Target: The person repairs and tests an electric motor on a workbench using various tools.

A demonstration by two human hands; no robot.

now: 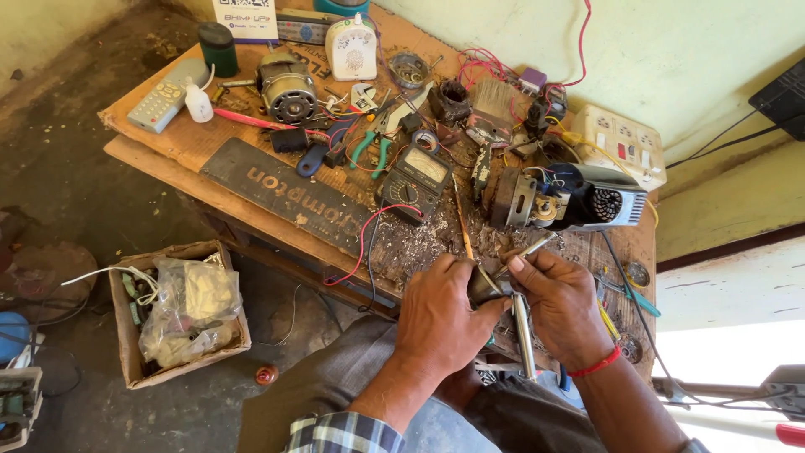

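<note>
Now | left hand clasps small dark metal part | right hand pinches thin metal tool

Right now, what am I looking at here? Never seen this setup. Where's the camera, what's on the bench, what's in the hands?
One picture, taken by a camera worn on a person's head, looking down at their own bare hands; no robot. The left hand grips a small dark metal part. The right hand holds a slim metal tool against that part. Ahead is a cluttered wooden workbench: an analogue multimeter with a red lead, green-handled pliers, a small electric motor, a black appliance motor housing, a white socket strip. A cardboard box of parts sits on the floor.
</note>
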